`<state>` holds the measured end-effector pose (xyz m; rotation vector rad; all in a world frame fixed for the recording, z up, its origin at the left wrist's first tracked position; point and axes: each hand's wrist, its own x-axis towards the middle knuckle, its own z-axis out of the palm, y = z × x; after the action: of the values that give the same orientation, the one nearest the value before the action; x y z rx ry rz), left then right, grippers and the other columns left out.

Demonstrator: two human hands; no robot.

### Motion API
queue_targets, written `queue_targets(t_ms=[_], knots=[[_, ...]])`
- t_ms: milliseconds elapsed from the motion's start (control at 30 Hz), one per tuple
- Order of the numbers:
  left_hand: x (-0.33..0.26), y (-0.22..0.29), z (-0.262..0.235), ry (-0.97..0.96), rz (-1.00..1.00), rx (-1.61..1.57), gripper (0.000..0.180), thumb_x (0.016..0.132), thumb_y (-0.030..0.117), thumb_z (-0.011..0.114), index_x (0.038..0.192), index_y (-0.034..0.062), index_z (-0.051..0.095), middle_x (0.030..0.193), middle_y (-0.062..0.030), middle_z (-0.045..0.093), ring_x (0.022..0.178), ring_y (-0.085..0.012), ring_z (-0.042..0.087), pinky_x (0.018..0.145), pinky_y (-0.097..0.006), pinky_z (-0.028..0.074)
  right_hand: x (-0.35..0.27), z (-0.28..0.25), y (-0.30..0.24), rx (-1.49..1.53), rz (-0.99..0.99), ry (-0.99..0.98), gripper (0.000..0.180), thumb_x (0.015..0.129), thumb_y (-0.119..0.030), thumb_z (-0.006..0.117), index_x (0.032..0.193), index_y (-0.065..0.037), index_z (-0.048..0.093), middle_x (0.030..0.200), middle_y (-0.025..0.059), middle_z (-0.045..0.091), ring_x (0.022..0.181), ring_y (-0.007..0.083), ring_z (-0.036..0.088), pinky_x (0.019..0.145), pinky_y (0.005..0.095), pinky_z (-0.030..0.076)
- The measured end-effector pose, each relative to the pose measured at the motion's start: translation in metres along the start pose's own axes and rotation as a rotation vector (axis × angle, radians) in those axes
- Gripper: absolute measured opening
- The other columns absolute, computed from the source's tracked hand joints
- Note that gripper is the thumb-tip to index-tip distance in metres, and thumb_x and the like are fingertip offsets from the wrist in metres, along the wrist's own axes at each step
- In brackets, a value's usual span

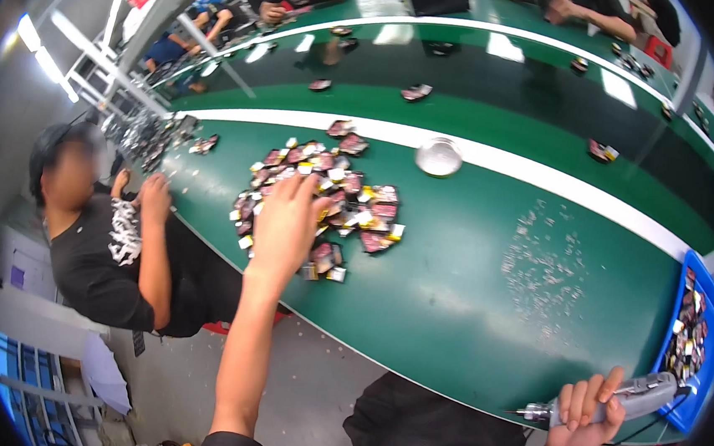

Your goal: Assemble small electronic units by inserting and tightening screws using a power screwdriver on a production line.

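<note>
My left hand (285,230) is stretched over a pile of small dark parts (347,193) with pinkish, white and yellow patches. Its fingers are extended, the thumb apart, and nothing shows in its grasp; whether the fingertips touch the pile I cannot tell. Near the table's front edge, at the right, my right hand (585,413) is wrapped round a grey electric screwdriver (647,395). The tool's thin bit points left, and a dark cord leaves its rear end.
Small screws (546,267) lie scattered on the green table (447,255). Behind them stands a round metal dish (438,156). A blue bin (711,360) at the right edge holds similar parts. Beyond the white strip, a belt (503,75) carries several parts. A co-worker (112,246) sits at left.
</note>
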<state>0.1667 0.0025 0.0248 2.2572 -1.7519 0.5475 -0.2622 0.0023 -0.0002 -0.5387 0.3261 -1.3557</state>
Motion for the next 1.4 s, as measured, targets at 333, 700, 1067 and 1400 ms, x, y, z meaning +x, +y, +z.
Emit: queue_targets(t_ms=[333,700,1067,1400], knots=[[-0.006,0.158,-0.001,-0.032,0.415,-0.511,0.031,0.074,0.0,0.068,0.103,-0.0007,0.06,0.102,-0.0125,0.059,0.094,-0.0302,0.059,0.077,-0.038,0.05,-0.004,-0.019,0.001,0.116,0.113,0.071,0.011,0.082,-0.016,0.047,0.08,-0.006,0.042,0.053,0.0037,0.04,0.042,0.0145,0.039,0.048,0.031,0.035],[0.033,0.187,0.03,-0.07,0.634,-0.43,0.021,0.072,-0.005,0.066,0.093,-0.0023,0.062,0.089,-0.0093,0.058,0.077,-0.0247,0.059,0.064,-0.036,0.05,-0.002,-0.02,-0.001,0.146,0.142,0.052,0.013,0.085,-0.015,0.048,0.079,-0.007,0.04,0.052,0.0029,0.039,0.042,0.0135,0.039,0.045,0.0311,0.037],[-0.008,0.169,-0.009,-0.128,0.317,-0.71,0.01,0.081,-0.01,0.045,0.087,-0.0017,0.045,0.078,-0.0156,0.05,0.067,-0.0312,0.051,0.062,-0.037,0.043,-0.01,-0.023,-0.004,0.186,0.166,0.108,0.01,0.081,-0.015,0.047,0.081,-0.006,0.042,0.052,0.0044,0.04,0.041,0.0158,0.038,0.045,0.0322,0.034],[-0.103,0.185,-0.036,-0.162,-0.04,-1.423,0.008,0.074,-0.014,0.063,0.08,-0.0078,0.063,0.079,-0.0185,0.066,0.074,-0.0254,0.067,0.065,-0.032,0.054,0.002,-0.001,0.002,0.171,0.091,0.041,0.012,0.084,-0.014,0.048,0.081,-0.007,0.04,0.055,0.0034,0.04,0.044,0.0142,0.04,0.05,0.0305,0.036]])
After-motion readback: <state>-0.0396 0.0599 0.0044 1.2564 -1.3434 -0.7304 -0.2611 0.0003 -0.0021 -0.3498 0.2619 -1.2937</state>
